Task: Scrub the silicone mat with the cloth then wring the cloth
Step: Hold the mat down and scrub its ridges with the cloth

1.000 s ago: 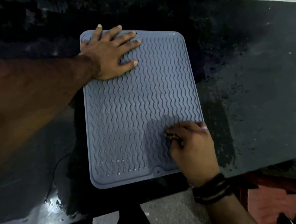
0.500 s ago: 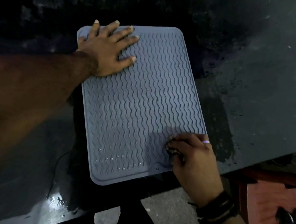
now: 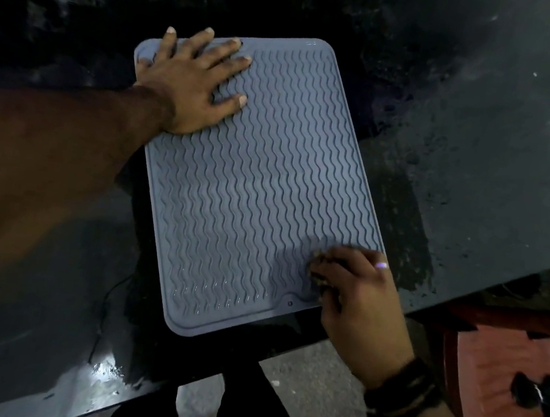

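Note:
A grey silicone mat with wavy ridges lies flat on a dark wet counter. My left hand presses flat on its far left corner, fingers spread and straight. At the mat's near right corner, my right hand has its fingers curled round a small dark cloth. Only a bit of the cloth peeks out under the fingertips, pressed against the mat.
The counter's near edge runs diagonally just below the mat, which slightly overhangs it. A red stool with dark sunglasses on it stands at the lower right. A thin dark cable trails over the counter at the lower left.
My right hand with the cloth has slid toward me along the mat's right edge, down to the near corner. The left hand has stayed pressed on the far corner.

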### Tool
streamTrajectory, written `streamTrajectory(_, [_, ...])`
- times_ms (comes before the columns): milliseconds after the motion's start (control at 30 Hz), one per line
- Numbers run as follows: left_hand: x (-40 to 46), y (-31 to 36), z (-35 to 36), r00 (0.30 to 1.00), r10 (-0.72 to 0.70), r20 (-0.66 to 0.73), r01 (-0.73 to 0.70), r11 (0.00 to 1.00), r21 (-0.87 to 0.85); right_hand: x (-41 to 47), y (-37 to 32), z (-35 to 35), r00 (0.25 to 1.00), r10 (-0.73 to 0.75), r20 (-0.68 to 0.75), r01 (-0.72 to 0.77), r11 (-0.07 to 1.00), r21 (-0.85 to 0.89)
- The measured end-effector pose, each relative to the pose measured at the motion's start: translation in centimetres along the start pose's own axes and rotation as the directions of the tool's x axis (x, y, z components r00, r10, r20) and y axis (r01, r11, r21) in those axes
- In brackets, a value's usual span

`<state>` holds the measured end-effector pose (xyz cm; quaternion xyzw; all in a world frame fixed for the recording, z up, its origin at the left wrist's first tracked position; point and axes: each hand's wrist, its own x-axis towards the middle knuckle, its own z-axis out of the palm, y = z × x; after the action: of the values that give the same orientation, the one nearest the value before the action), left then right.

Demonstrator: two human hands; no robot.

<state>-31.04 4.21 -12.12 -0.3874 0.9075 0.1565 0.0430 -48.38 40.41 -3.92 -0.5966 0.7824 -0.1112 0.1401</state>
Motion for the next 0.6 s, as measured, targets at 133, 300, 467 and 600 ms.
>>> streamTrajectory(133, [-0.1,0.2,0.0,1.000,-0.009,0.010,0.009,1.000,-0.006,-1.5,0.2,-0.5,1.000,0.007,0.030,-0.008,1.000,0.010])
streamTrajectory(300, [0.0,0.1,0.1,0.999,-0.038,0.029,0.038,0.999,-0.012,3.1,-0.2,-0.9,0.995,0.030,-0.096,-0.028,0.999,0.018])
streamTrajectory(467, [-0.1,0.1,0.2,1.000,0.008,-0.016,-0.009,1.000,-0.004,4.8,-1.2,0.4,1.000,0.007,-0.017,-0.008,0.998,-0.058])
streamTrajectory(600, [0.1,0.0,0.2,1.000,0.008,-0.001,-0.008,1.000,0.007,0.2,-0.2,0.1,1.000,0.017,0.023,-0.017,1.000,-0.018])
